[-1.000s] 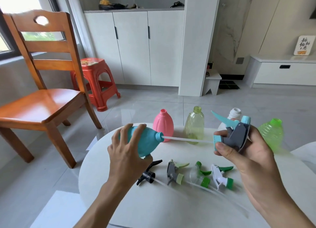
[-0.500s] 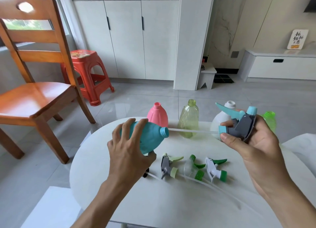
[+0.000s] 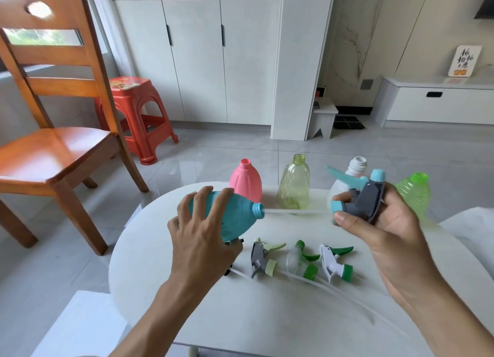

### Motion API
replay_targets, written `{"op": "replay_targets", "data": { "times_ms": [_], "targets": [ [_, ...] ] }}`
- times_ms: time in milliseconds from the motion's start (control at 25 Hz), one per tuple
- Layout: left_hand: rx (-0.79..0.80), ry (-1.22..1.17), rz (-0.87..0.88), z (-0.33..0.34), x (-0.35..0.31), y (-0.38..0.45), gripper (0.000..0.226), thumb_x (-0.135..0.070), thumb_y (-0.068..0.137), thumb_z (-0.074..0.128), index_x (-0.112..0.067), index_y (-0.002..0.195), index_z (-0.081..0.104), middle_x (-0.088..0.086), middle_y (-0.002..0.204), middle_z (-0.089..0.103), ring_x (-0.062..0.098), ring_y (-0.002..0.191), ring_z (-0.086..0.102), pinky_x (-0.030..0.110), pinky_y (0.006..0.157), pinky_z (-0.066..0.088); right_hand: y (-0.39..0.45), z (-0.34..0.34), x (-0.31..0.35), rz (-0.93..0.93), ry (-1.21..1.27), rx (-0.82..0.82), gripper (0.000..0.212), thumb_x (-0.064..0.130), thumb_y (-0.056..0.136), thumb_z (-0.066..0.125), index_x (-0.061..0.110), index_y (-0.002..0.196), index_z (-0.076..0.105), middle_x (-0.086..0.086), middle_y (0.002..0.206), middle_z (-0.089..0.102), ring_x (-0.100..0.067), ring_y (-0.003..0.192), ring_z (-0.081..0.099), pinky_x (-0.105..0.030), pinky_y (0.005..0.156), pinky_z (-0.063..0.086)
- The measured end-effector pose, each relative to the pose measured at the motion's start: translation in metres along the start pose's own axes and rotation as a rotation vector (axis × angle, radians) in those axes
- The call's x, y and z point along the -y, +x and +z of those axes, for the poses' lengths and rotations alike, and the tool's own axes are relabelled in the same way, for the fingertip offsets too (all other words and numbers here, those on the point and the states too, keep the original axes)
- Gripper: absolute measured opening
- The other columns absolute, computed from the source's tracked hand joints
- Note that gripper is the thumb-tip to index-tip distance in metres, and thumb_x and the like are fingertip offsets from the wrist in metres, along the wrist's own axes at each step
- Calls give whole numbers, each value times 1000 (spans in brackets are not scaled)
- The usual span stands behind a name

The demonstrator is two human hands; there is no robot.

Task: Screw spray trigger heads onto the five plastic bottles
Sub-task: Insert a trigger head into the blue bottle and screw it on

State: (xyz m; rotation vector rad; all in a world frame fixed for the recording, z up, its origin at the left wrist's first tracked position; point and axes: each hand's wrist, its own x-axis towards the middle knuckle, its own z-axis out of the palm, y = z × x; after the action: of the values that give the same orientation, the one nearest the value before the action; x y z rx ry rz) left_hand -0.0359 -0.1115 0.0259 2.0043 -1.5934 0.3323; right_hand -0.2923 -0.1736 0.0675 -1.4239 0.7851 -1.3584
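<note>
The first of the five bottles is being fitted. The blue bottle [image 3: 235, 217] is held on its side above the tabletop [image 3: 267, 316] by the left hand [image 3: 199, 239], whose fingers [image 3: 213, 207] are wrapped over its body, with its open neck turned to the right. The blue and grey trigger head [image 3: 361, 196] is gripped in the right hand [image 3: 379, 223], the thumb and fingers closed around its body, and its threaded collar is turned left toward the bottle. The thin dip tube [image 3: 294, 211] runs between the two, and its left end appears to be just inside the bottle's neck, though the collar and neck are well apart. The step in hand is judged to be the feeding of the tube into the bottle. Next, the head would need to be slid left along the line of the tube until the collar meets the neck, kept square to the threads, and then turned until tight. On the far side of the tabletop the pink bottle [image 3: 246, 180], the yellow-green bottle [image 3: 294, 185], the white bottle [image 3: 355, 169] and the bright green bottle [image 3: 414, 193] stand upright and uncapped. Near the hands, more loose trigger heads [image 3: 335, 263] lie in a row with their tubes trailing; one at the left is mostly hidden beneath the left hand.
</note>
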Motion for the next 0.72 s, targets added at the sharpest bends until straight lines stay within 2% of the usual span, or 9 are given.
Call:
{"op": "replay_targets", "data": {
  "times_ms": [80, 160, 360, 480, 640, 720],
  "targets": [
    [8, -16, 59, 0, -10, -5, 91, -30, 51, 85, -30, 135, 50, 6, 136, 50, 36, 122, 43, 45, 79, 43, -6, 12, -6, 9, -27, 63, 49, -12, 77, 73, 27, 104, 63, 4, 94, 72, -9, 88, 68, -24, 83, 54],
    [31, -33, 93, 2, -20, -12, 92, -34, 51, 85, -30, 136, 50, 4, 137, 49, 35, 123, 43, 44, 80, 44, -12, 23, -11, 28, -44, 102, 40, -1, 74, 77, 31, 97, 66, 3, 96, 73, -11, 89, 69, -22, 80, 54],
    [70, -48, 128, 2, -30, -18, 95, -38, 49, 87, -32, 135, 47, 4, 137, 51, 35, 122, 44, 45, 79, 45, -24, 41, -29, 86, -143, 109, 28, 17, 74, 76, 22, 99, 66, 1, 100, 74, -14, 95, 71, -32, 86, 54],
    [90, -19, 140, 1, -28, -20, 95, -41, 48, 86, -34, 133, 45, 3, 133, 54, 36, 118, 47, 44, 76, 44, -21, 40, -34, 123, -226, 127, 31, 21, 72, 75, 24, 100, 62, 5, 98, 73, -13, 93, 70, -32, 86, 52],
    [113, -111, 126, -1, -24, -19, 95, -44, 50, 83, -38, 134, 40, -3, 132, 54, 32, 115, 48, 39, 74, 42, -16, 37, -32, 58, -200, 244, 38, 11, 74, 74, 38, 96, 59, 6, 97, 71, -18, 97, 68, -39, 94, 52],
    [126, -133, 132, -2, -23, -19, 93, -45, 51, 82, -39, 135, 41, -6, 132, 53, 30, 116, 47, 38, 75, 41, -16, 36, -30, 19, -220, 240, 47, 17, 72, 77, 45, 104, 56, 9, 98, 71, -14, 98, 68, -36, 93, 52]
  ]
}}
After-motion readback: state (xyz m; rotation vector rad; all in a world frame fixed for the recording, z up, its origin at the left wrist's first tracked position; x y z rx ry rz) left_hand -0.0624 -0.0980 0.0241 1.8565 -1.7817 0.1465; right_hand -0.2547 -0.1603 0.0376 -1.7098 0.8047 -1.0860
